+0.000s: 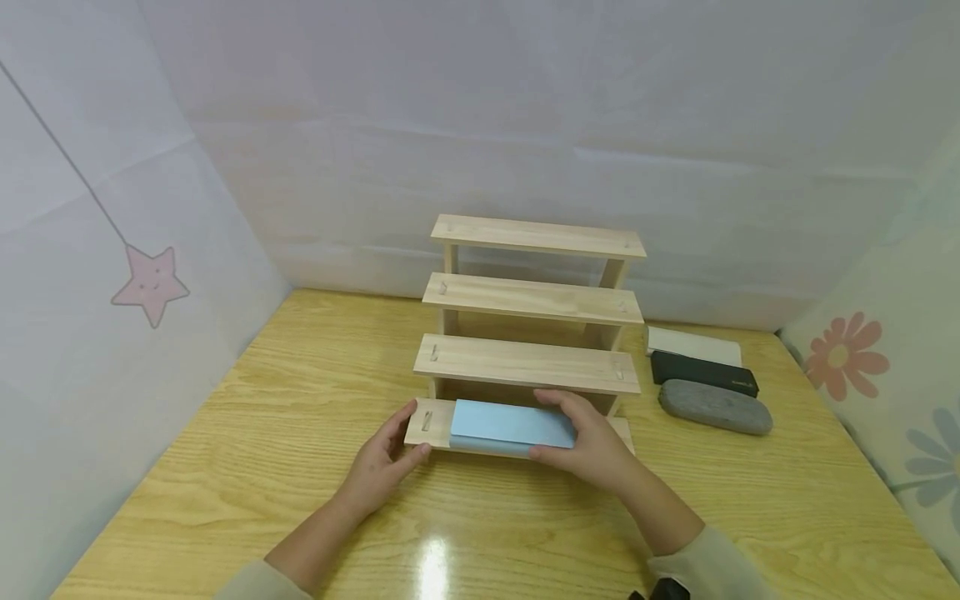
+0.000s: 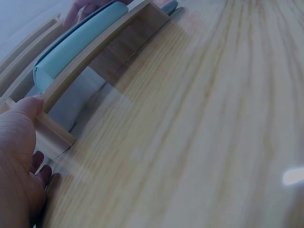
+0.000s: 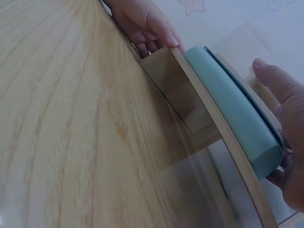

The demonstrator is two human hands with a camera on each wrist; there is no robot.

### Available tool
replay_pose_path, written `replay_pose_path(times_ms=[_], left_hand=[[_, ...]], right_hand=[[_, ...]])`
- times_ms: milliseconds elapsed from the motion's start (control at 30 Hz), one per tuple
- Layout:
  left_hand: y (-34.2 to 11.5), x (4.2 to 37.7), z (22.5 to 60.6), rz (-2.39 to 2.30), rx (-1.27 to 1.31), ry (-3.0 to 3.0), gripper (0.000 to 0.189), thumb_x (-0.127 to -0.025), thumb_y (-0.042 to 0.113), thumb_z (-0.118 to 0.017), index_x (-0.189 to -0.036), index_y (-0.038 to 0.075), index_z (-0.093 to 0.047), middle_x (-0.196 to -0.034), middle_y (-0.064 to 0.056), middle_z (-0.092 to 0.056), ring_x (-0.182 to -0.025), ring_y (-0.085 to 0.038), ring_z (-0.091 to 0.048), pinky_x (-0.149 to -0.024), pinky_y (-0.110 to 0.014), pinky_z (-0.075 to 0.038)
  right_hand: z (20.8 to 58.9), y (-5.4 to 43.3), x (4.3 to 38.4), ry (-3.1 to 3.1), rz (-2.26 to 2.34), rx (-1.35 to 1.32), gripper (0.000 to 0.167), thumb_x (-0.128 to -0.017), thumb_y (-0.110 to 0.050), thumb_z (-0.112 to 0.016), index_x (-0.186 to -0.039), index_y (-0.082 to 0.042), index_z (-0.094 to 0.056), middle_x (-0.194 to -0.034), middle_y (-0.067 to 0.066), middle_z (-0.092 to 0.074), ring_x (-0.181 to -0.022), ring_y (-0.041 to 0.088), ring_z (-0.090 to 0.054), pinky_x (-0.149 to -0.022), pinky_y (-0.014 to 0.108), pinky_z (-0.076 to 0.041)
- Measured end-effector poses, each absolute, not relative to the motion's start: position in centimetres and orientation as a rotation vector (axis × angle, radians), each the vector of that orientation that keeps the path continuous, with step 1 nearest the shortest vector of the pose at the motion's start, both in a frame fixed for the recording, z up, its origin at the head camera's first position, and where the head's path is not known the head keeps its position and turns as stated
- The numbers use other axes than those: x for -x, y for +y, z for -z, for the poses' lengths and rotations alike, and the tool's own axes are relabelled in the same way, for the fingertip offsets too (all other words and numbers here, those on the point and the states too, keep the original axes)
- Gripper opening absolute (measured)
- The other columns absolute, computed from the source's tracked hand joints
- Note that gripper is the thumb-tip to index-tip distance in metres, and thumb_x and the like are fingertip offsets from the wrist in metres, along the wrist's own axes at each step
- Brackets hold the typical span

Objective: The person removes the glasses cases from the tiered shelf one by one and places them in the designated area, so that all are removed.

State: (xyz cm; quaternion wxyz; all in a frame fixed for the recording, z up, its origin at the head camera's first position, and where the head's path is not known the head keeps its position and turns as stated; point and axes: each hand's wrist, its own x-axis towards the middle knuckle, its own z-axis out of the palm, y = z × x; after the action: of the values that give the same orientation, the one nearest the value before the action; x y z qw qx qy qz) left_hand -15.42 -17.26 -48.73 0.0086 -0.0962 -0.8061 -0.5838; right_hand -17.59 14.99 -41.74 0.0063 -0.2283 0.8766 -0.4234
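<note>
A light-blue glasses case (image 1: 513, 423) lies lengthwise on the lowest step of a wooden stepped display shelf (image 1: 525, 364). My right hand (image 1: 592, 442) curls round the case's right end, fingers at the back and thumb at the front. The right wrist view shows the thumb lifted above the case (image 3: 232, 109), with the other fingers partly hidden behind its end. My left hand (image 1: 378, 462) grips the left end of the lowest step. Its thumb (image 2: 29, 107) presses on the board's end, and the other fingers bend beside the side panel (image 2: 54, 135).
Right of the shelf, on the wooden table (image 1: 300, 400), lie a grey glasses case (image 1: 715, 407), a black case (image 1: 703, 372) and a white, flat item (image 1: 693, 344). Three bare upper steps rise behind the blue case. Pale wall sheets (image 1: 450, 108) enclose the table's back and sides.
</note>
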Motion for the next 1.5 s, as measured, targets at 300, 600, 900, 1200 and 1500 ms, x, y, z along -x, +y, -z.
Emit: replay_pose_path(times_ms=[300, 600, 900, 1200, 1500], left_hand=[[-17.2, 15.4, 48.8, 1.791, 0.306, -2.531, 0.072, -0.094, 0.025, -0.067, -0.153, 0.006, -0.03, -0.16, -0.015, -0.028, -0.144, -0.035, -0.031, -0.117, -0.048, -0.026], [-17.1, 15.5, 48.8, 1.782, 0.316, -2.51, 0.071, -0.094, 0.022, -0.067, -0.153, 0.005, -0.031, -0.155, -0.02, -0.035, -0.143, -0.037, -0.034, -0.116, -0.051, -0.027], [-17.1, 15.4, 48.6, 1.793, 0.312, -2.516, 0.071, -0.094, 0.023, -0.067, -0.153, 0.006, -0.031, -0.154, -0.02, -0.037, -0.142, -0.037, -0.035, -0.116, -0.051, -0.027], [-17.1, 15.4, 48.6, 1.801, 0.289, -2.522, 0.071, -0.094, 0.023, -0.067, -0.153, 0.006, -0.031, -0.154, -0.019, -0.038, -0.142, -0.036, -0.036, -0.116, -0.049, -0.028], [-17.1, 15.3, 48.6, 1.793, 0.295, -2.525, 0.071, -0.094, 0.023, -0.067, -0.153, 0.006, -0.031, -0.155, -0.02, -0.035, -0.143, -0.037, -0.034, -0.116, -0.051, -0.027]], right_hand=[[42.6, 14.5, 18.0, 2.726, 1.265, 0.687, 0.074, -0.078, -0.043, -0.081, -0.14, -0.018, -0.051, -0.147, 0.008, -0.048, -0.135, 0.032, -0.045, -0.109, 0.054, -0.042], [42.6, 14.1, 18.2, 2.81, 1.171, 0.71, 0.073, -0.076, -0.045, -0.082, -0.137, -0.017, -0.055, -0.142, 0.006, -0.054, -0.132, 0.031, -0.049, -0.106, 0.053, -0.045], [42.6, 14.0, 18.3, 2.839, 1.107, 0.733, 0.066, -0.073, -0.038, -0.086, -0.131, -0.018, -0.061, -0.136, 0.004, -0.059, -0.126, 0.03, -0.052, -0.101, 0.052, -0.048], [42.6, 13.9, 18.2, 2.844, 1.098, 0.712, 0.066, -0.072, -0.034, -0.087, -0.13, -0.018, -0.062, -0.137, 0.005, -0.059, -0.127, 0.031, -0.051, -0.101, 0.052, -0.048], [42.8, 13.8, 18.1, 2.848, 1.129, 0.649, 0.064, -0.071, -0.035, -0.088, -0.128, -0.02, -0.064, -0.135, 0.002, -0.06, -0.126, 0.027, -0.051, -0.101, 0.05, -0.048]])
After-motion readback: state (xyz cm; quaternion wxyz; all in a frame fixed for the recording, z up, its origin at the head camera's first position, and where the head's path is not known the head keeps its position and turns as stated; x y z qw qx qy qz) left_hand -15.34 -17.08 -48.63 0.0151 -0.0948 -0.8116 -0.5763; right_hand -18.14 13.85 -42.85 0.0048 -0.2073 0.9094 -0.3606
